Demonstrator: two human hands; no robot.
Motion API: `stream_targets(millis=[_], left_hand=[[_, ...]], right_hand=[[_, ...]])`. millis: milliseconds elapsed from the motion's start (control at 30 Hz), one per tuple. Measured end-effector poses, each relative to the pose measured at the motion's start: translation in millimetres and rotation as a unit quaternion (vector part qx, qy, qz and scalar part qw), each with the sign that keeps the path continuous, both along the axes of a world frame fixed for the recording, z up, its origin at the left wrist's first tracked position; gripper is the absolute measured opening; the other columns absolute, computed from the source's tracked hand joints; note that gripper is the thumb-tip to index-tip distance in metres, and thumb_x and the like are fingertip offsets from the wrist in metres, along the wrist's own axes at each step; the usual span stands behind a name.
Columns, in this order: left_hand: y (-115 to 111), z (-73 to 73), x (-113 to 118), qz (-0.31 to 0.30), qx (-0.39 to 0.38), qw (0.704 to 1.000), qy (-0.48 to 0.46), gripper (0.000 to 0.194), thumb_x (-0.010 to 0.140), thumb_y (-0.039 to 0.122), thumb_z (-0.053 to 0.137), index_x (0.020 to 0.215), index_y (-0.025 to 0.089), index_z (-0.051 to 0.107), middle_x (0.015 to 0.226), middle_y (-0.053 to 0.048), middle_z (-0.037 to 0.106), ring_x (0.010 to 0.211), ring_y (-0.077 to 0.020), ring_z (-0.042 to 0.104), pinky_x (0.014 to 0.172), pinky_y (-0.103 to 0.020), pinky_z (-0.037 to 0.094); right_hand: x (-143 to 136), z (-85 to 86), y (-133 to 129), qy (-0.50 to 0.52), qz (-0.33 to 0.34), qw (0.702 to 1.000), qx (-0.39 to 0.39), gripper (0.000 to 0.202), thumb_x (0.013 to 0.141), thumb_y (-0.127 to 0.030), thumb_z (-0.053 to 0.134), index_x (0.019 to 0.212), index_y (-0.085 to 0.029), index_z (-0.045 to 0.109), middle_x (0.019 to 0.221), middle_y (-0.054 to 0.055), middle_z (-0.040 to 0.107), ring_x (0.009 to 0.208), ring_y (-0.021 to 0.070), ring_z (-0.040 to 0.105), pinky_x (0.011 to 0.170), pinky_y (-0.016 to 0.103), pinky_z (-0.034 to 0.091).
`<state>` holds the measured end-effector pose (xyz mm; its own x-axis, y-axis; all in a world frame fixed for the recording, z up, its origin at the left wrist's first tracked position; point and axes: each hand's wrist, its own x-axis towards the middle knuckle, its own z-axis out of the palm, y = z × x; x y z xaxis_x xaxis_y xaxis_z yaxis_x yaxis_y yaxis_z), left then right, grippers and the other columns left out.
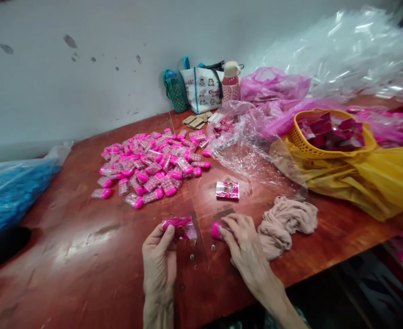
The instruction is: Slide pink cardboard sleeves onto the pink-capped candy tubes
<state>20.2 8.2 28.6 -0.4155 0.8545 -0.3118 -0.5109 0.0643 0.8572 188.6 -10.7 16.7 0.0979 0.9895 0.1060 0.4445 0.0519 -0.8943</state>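
Left hand: thumb and fingers pinch one end of a pink printed wrapper, held just above the desk, its other end free.
Right hand: thumb and forefinger close about a pink-capped bottle, its body mostly hidden by the fingers.
Wrapper handling: it looks thin, so a light pinch at the very end should avoid creases and leave the rest unobstructed.
Bottle handling: a steady grip close to the cap would probably stop it rolling.
Desk: reddish-brown and glossy, with scuffs and two small round bits between the hands.
Ahead: a pile of pink-capped bottles to the left, a flat pink printed packet nearer.
Right side: a crumpled beige cloth, clear plastic, and a yellow basket of dark pink packets above yellow plastic.
Room: a pale, chipped wall behind a printed tote bag.
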Motion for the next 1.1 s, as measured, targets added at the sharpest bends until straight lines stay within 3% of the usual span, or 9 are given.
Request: stream_targets(millis=[133, 233, 367, 533, 633, 767, 933, 1100], left_hand=[[-3, 0.5, 9, -0.054, -0.009, 0.998, 0.010, 0.018, 0.054, 0.018, 0.077, 0.069, 0.012, 0.069, 0.067, -0.002, 0.068, 0.059, -0.0090, 0.060, 0.057, -0.017, 0.048], [-6, 0.5, 17, -0.110, -0.018, 0.994, 0.009, 0.017, 0.060, 0.018, 0.073, 0.075, 0.012, 0.069, 0.070, -0.004, 0.068, 0.062, -0.0109, 0.060, 0.060, -0.020, 0.048], [-7, -3.6, 21, -0.150, -0.020, 0.988, -0.012, 0.015, 0.064, 0.020, 0.071, 0.077, 0.012, 0.069, 0.072, -0.005, 0.068, 0.068, -0.0145, 0.061, 0.066, -0.024, 0.049], [-8, -10.8, 19, -0.142, -0.017, 0.989, -0.030, 0.015, 0.068, 0.026, 0.068, 0.074, 0.012, 0.070, 0.072, -0.006, 0.068, 0.064, -0.0131, 0.060, 0.059, -0.021, 0.048], [-11, -12.4, 18, -0.117, -0.013, 0.993, -0.017, 0.025, 0.065, 0.037, 0.069, 0.073, 0.013, 0.070, 0.067, -0.006, 0.068, 0.057, -0.0117, 0.057, 0.053, -0.020, 0.045], [-14, -9.6, 19, -0.179, -0.034, 0.983, 0.002, 0.026, 0.053, 0.026, 0.078, 0.074, 0.013, 0.072, 0.067, -0.006, 0.068, 0.058, -0.0135, 0.058, 0.057, -0.023, 0.046], [-15, -7.4, 23, -0.210, -0.051, 0.974, -0.072, 0.018, 0.066, 0.025, 0.070, 0.077, 0.011, 0.070, 0.071, -0.007, 0.067, 0.052, -0.0104, 0.054, 0.047, -0.020, 0.043], [-15, -13.0, 22, -0.189, -0.075, 0.962, -0.183, 0.020, 0.063, 0.026, 0.071, 0.074, 0.010, 0.069, 0.078, -0.009, 0.067, 0.052, -0.0103, 0.053, 0.047, -0.022, 0.046]], right_hand=[[-9, 5.0, -2, 0.056, 0.024, 0.998, 0.030, 0.019, 0.085, -0.023, 0.050, 0.101, -0.020, 0.060, 0.100, 0.007, 0.058, 0.097, 0.0209, 0.049, 0.085, 0.034, 0.039], [-15, 10.4, -3, 0.133, 0.070, 0.989, 0.011, 0.016, 0.086, -0.021, 0.050, 0.095, -0.022, 0.063, 0.086, 0.002, 0.061, 0.083, 0.0161, 0.054, 0.075, 0.027, 0.042], [-18, 11.4, -3, 0.197, 0.082, 0.977, -0.026, 0.019, 0.087, -0.022, 0.047, 0.088, -0.019, 0.066, 0.073, 0.000, 0.061, 0.068, 0.0131, 0.054, 0.063, 0.023, 0.041], [-23, 10.5, -6, 0.188, 0.047, 0.981, -0.027, 0.017, 0.085, -0.019, 0.049, 0.082, -0.017, 0.066, 0.071, 0.000, 0.063, 0.065, 0.0123, 0.055, 0.061, 0.021, 0.040], [-26, 10.9, -9, 0.162, 0.013, 0.987, -0.014, 0.016, 0.082, -0.017, 0.051, 0.075, -0.016, 0.066, 0.069, 0.001, 0.064, 0.064, 0.0135, 0.057, 0.062, 0.023, 0.041], [-27, 10.5, -10, 0.182, 0.001, 0.983, -0.029, 0.016, 0.080, -0.022, 0.055, 0.071, -0.016, 0.067, 0.068, 0.002, 0.067, 0.063, 0.0151, 0.059, 0.060, 0.024, 0.043], [-30, 3.7, -7, 0.305, 0.042, 0.946, -0.105, 0.022, 0.078, -0.032, 0.058, 0.068, -0.015, 0.068, 0.057, 0.001, 0.064, 0.054, 0.0133, 0.057, 0.054, 0.022, 0.043], [-32, -0.4, -7, 0.388, 0.069, 0.910, -0.127, 0.029, 0.081, -0.032, 0.053, 0.061, -0.015, 0.064, 0.058, 0.001, 0.063, 0.065, 0.0135, 0.059, 0.069, 0.024, 0.045]])
